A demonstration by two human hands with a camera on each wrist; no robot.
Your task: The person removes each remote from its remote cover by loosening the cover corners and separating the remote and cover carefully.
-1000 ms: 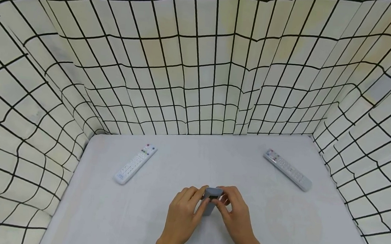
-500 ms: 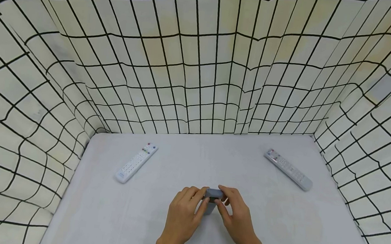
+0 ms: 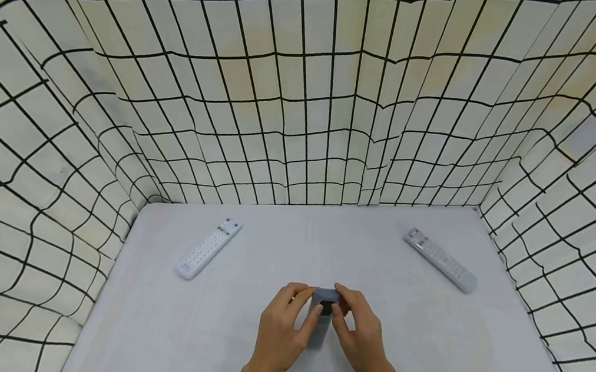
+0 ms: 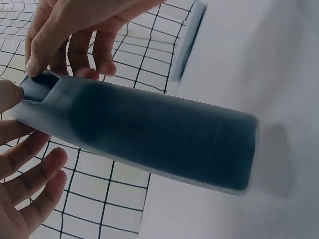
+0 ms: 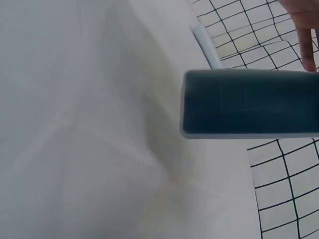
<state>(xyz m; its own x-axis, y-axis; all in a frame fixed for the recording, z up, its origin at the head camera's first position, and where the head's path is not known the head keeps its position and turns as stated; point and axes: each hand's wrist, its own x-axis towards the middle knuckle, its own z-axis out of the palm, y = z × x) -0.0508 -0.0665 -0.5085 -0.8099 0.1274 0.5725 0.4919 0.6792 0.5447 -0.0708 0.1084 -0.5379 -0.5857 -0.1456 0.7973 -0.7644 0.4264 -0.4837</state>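
Note:
Both hands hold up a dark remote control in a translucent grey cover (image 3: 319, 330), at the near middle of the table. In the left wrist view the covered remote (image 4: 164, 132) shows its plain long face, with a cut-out near one end baring a dark patch. My left hand (image 3: 280, 332) pinches that end from the left, thumb beside the cut-out. From the right, my right hand (image 3: 362, 327) pinches the same end, its thumb at the opening's other edge. The right wrist view shows the covered remote's lower end (image 5: 244, 104) raised off the table. Its buttons are hidden.
A white remote control (image 3: 209, 249) lies slanted on the left of the white table (image 3: 158, 327). A grey remote control (image 3: 440, 259) lies at the right. White walls with a black grid (image 3: 304, 110) enclose the back and both sides.
The covered remote has tilted, so more of its length shows below my hands and the dark cut-out looks larger. My fingers have shifted slightly around its end. Both other remotes stay put.

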